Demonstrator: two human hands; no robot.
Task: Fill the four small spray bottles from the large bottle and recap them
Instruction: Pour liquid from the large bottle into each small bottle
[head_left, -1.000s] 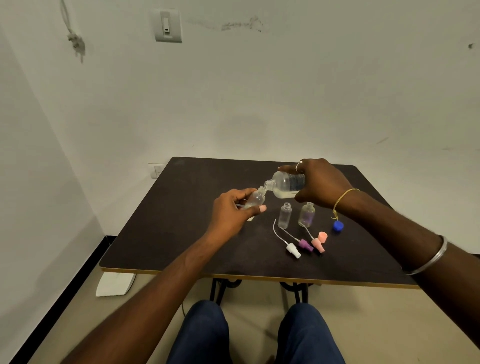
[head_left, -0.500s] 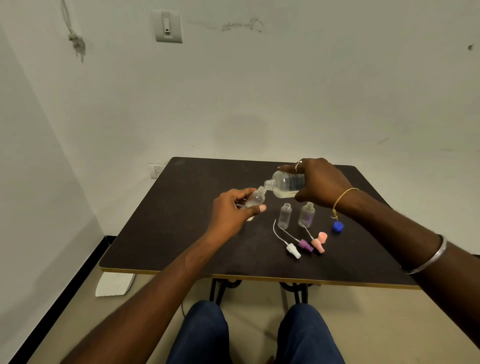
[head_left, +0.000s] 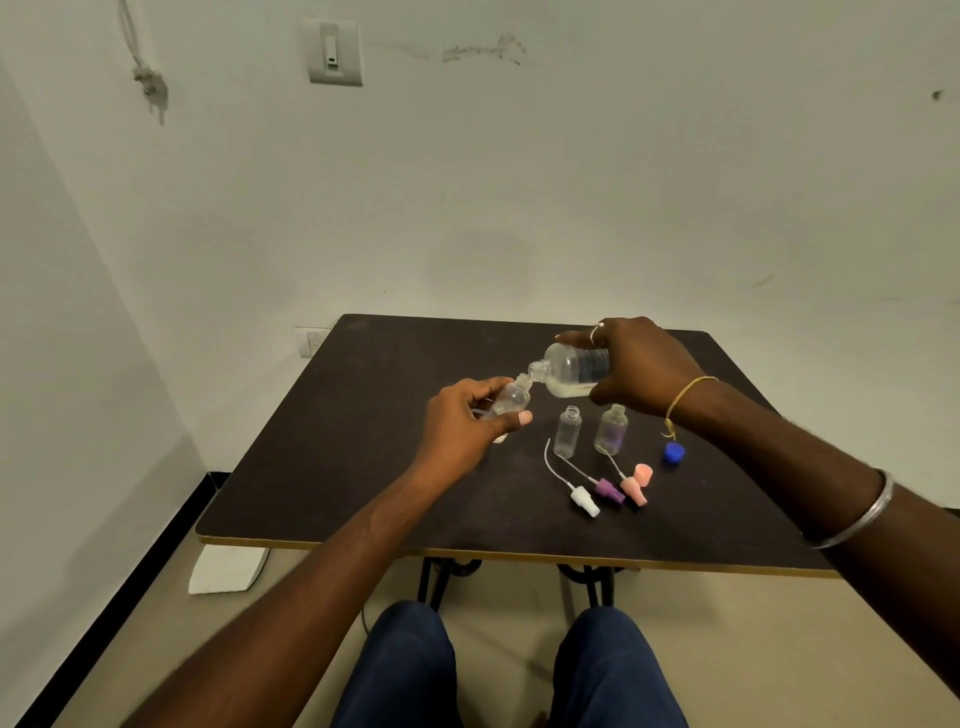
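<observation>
My right hand (head_left: 641, 370) grips the large clear bottle (head_left: 571, 370), tipped on its side with its open mouth at the neck of a small clear bottle (head_left: 511, 397). That small bottle is tilted and held in my left hand (head_left: 462, 423). Two more small bottles stand open on the dark table (head_left: 363, 467): a clear one (head_left: 567, 432) and a purple-tinted one (head_left: 612, 430). Loose spray tops lie in front of them: white (head_left: 583, 499), purple (head_left: 609, 489) and pink (head_left: 635, 489), plus a pink cap (head_left: 643, 474). A blue cap (head_left: 674, 453) lies to the right. Something white peeks out under my left hand.
The table stands against a white wall, with a side wall at the left. A white object (head_left: 226, 569) lies on the floor under the table's left front corner. My knees (head_left: 400, 670) are below the front edge.
</observation>
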